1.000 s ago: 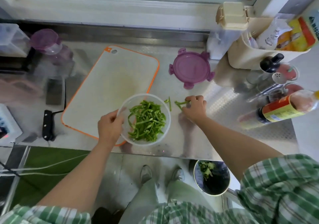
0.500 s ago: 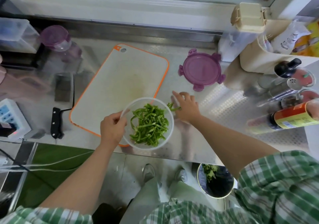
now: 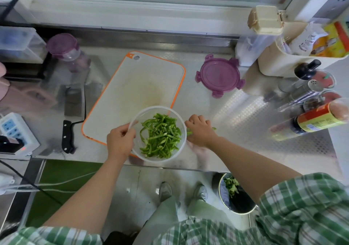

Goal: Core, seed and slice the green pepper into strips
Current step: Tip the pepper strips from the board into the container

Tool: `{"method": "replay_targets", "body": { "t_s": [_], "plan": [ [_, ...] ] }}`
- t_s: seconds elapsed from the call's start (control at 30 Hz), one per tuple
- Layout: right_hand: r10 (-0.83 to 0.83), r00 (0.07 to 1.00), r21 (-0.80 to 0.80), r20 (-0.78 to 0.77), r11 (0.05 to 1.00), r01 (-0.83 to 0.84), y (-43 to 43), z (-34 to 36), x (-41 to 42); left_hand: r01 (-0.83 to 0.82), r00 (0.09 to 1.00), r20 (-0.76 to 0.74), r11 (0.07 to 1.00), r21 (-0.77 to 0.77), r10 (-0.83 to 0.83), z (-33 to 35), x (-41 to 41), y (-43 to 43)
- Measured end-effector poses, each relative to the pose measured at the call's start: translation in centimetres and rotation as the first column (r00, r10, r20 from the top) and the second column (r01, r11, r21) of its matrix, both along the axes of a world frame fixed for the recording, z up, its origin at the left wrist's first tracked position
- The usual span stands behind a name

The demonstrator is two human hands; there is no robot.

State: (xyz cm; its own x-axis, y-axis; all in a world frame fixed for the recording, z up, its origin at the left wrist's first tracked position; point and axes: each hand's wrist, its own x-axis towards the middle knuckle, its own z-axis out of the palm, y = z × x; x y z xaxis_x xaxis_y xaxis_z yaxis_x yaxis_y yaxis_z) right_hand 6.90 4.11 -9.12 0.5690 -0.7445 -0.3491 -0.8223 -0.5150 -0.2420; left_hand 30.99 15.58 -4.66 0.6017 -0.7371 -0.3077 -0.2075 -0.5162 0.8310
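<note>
Pepper strips (image 3: 159, 136): are lying heaped in the clear bowl (image 3: 143, 115), already cut thin, so the slicing is looking finished.
Clear bowl: is sitting at the near edge of the tabletop (image 3: 245, 116), overlapping the near corner of the cutting board (image 3: 136, 93). It is probably parked there so cut pieces are travelling only a short way into it.
Left grip (image 3: 120, 141): is clamping the bowl's left rim, thumb hooked over the edge and fingers outside. It seems to be steadying the light bowl against sliding.
Right grip (image 3: 201, 131): is curling its fingers down around stray strips (image 3: 214, 129) on the tabletop, just beside the bowl's right rim. Green is peeking out on both sides of the hand, though the fingertips themselves are hidden.
Stray strips: are lying outside the bowl, likely being gathered for dropping in.
Cleaver (image 3: 73, 108): is lying flat on the tabletop left of the board, well apart from both hands and apparently set aside.
Purple lid (image 3: 220, 75): is resting beyond the right hand, probably waiting for the bowl.
Bin (image 3: 243, 201): is standing on the floor below the tabletop's edge, holding green scraps, presumably core and seeds.
Stage: is looking like final tidying.
</note>
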Motion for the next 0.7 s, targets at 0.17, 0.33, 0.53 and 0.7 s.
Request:
{"method": "replay_targets", "body": {
  "t_s": [0.17,0.33,0.53,0.7],
  "plan": [
    [-0.364,0.905,-0.096,0.22,0.915,0.392,-0.1,0.9,-1.4,0.03,0.999,0.012,0.999,0.013,-0.03,0.0,0.2,0.6],
    [-0.524,0.849,-0.013,0.061,0.85,0.526,1.7,0.6,-1.0,0.054,0.999,0.003,0.998,0.016,-0.054,-0.1,0.3,1.0],
    [-0.577,0.815,0.052,0.042,0.816,0.575,0.7,0.8,-0.5,0.052,0.999,-0.018,0.999,0.012,-0.051,0.1,0.9,1.4],
    [-0.383,0.922,0.025,0.061,0.924,0.382,1.9,0.0,2.1,0.081,0.996,-0.036,0.997,0.0,-0.081,0.2,1.3,1.8]
  ]
}}
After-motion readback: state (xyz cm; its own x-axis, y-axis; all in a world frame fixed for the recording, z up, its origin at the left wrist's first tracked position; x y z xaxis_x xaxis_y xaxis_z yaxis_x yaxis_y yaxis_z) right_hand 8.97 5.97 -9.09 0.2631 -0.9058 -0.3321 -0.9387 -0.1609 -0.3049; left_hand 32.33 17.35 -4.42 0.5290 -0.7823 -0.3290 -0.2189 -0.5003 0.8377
